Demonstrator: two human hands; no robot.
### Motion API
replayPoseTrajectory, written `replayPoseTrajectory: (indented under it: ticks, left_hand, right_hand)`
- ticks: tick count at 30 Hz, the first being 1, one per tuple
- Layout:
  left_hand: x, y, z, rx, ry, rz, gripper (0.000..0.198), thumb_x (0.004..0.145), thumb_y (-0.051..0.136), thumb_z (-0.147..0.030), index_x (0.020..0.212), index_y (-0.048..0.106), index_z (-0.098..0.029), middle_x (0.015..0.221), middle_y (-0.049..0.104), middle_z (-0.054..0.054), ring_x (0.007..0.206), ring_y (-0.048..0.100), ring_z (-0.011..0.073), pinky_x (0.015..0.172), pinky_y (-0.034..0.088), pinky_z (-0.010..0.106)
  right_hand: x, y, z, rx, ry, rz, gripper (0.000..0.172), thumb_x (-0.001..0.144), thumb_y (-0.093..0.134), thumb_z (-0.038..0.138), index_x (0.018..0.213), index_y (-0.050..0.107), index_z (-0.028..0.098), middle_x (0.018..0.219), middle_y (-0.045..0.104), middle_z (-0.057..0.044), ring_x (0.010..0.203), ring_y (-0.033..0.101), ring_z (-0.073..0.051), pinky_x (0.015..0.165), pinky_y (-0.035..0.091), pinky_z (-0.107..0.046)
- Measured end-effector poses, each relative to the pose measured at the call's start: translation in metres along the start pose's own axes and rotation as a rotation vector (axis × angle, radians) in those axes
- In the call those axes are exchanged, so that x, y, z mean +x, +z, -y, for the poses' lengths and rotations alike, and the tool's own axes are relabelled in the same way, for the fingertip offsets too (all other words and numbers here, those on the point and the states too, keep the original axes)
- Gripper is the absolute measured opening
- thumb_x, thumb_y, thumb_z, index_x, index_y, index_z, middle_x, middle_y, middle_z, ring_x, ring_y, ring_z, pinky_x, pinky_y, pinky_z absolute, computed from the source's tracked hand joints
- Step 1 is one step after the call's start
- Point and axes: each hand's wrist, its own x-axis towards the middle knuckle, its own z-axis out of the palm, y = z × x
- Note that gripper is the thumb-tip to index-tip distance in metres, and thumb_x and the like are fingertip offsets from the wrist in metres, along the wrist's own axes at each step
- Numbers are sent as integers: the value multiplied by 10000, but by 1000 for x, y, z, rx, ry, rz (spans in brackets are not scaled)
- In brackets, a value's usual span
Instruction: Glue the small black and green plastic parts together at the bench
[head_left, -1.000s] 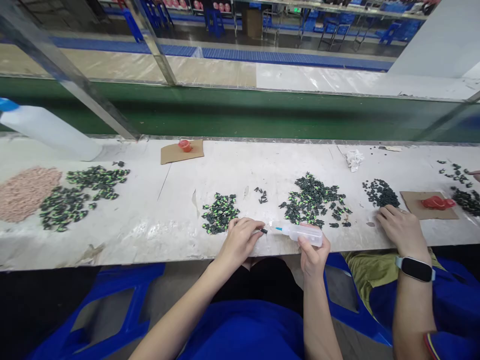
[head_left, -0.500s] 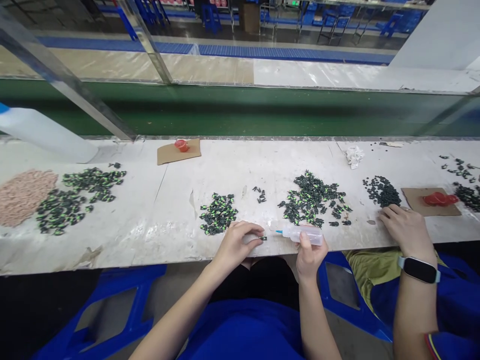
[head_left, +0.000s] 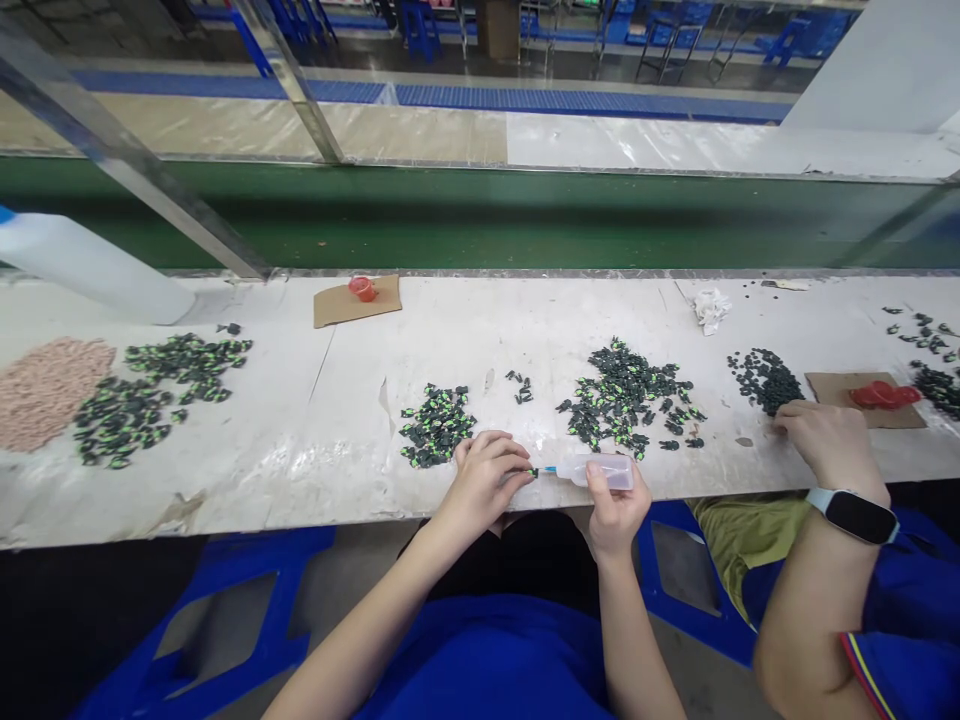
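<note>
Between the thumb and fingers of my left hand is a small black-and-green part, pinched just above the table's front edge. My right hand is wrapped round a translucent squeeze bottle, tipped on its side with its blue-based needle nozzle pointing left. The needle's tip meets or nearly meets the small part; actual contact is too fine to make out. Just behind my left hand lies a pile of black-and-green parts. A larger pile of similar parts spreads beyond the bottle.
A co-worker's hand reaches to a pile of small black pieces at right. Red cups and a red item sit on cardboard. Pinkish pieces and a white container are at far left.
The bottle has moved slightly left, and its needle has come up to the small part in my left hand. My left hand has shifted a little right. The co-worker's hand has moved right.
</note>
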Motion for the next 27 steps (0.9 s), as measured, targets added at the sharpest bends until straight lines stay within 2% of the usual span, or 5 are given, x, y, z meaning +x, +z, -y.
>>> replayPoseTrajectory:
  ticks: [10,18,27]
  left_hand:
    - [-3,6,0,19,6,-78,84,832,685,-221,768,722,-261,918,751,-1,1053,573,252,898,287,453]
    - [-2,5,0,4,-14,-64,93,839,675,-237,770,726,-274,923,751,1,1065,567,257,902,294,459]
    - [-2,4,-1,-9,-34,-61,103,827,688,-232,746,730,-279,918,751,1,1073,557,269,905,301,476]
  right_hand:
    - [-3,-1,-5,-163,-31,32,297,750,678,393,599,524,188,484,510,46,451,465,-113,462,392,-228]
    - [-2,-1,-5,-214,-46,54,316,754,670,426,601,521,193,478,508,50,442,453,-111,452,381,-227]
    - [-4,-1,-5,-200,-25,16,311,758,666,413,595,513,197,483,498,52,458,451,-115,470,384,-231]
